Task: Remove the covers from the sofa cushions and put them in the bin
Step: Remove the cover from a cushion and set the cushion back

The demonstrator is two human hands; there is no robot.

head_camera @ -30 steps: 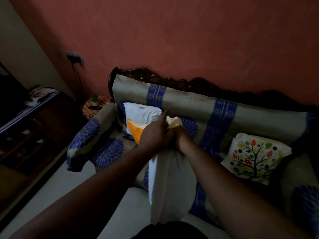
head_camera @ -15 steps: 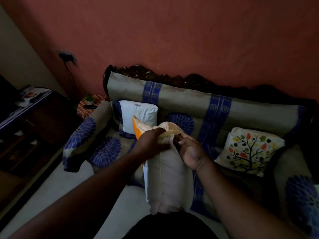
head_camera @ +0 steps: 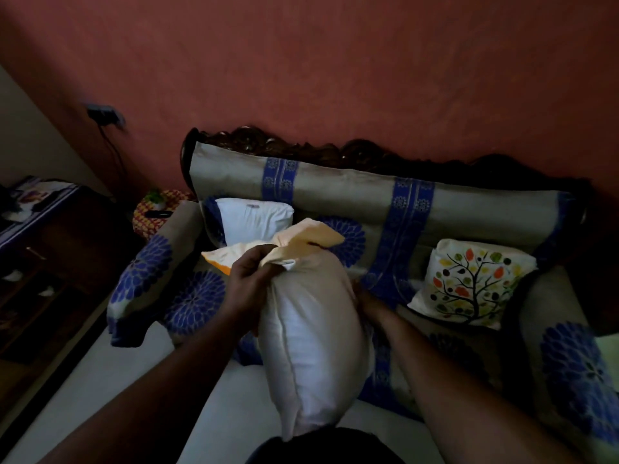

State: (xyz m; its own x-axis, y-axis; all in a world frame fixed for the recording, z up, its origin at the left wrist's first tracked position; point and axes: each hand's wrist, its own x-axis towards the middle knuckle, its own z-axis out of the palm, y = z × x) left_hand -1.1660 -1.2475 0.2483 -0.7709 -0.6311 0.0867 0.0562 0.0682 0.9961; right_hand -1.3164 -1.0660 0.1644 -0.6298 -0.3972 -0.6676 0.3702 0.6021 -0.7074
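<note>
Dim room, terracotta wall (head_camera: 335,68), a sofa (head_camera: 351,192) in grey and blue flower print, a cushion held upright in front of it.

Left hand (head_camera: 249,283) has its fingers (head_camera: 268,267) curled, pinching the bunched cream and orange cover (head_camera: 301,241) at the top of the white cushion (head_camera: 311,349), whose bottom end is near the person's lap. Right hand (head_camera: 370,304) is behind the cushion's right side, mostly hidden, so I cannot tell how its fingers lie. On the sofa seat, a bare white pillow (head_camera: 253,219) leans at the left end and a tree-print cushion (head_camera: 469,279) at the right, well apart.
</note>
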